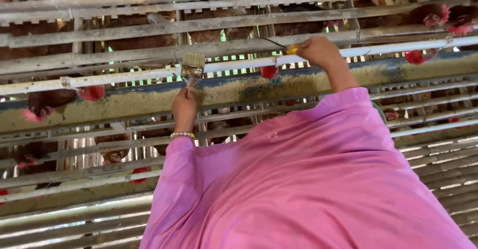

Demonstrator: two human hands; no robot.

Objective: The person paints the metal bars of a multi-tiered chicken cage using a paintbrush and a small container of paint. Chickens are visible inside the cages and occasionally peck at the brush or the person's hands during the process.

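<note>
Seen from a head camera looking down over pink sleeves (308,179), a person works at a row of wire hen cages. The left hand (184,108), with a bead bracelet (181,135) at the wrist, is closed around the handle of a flat paintbrush (192,66), whose pale bristles stand up against a white pipe (388,49) running along the cage front. The right hand (321,52) rests on that same pipe further along, fingers closed around a small yellow tool (292,49) with a thin dark tip; what it is cannot be told. Just below the pipe lies a long blue feed trough (124,107) filled with tan feed, and brown hens (50,99) with red combs poke their heads through the bars. To brush well here, it seems wise to keep the bristles flat on the pipe, stroke along its length, and hold dust clear of the feed. No packages, labels or signs are visible
</note>
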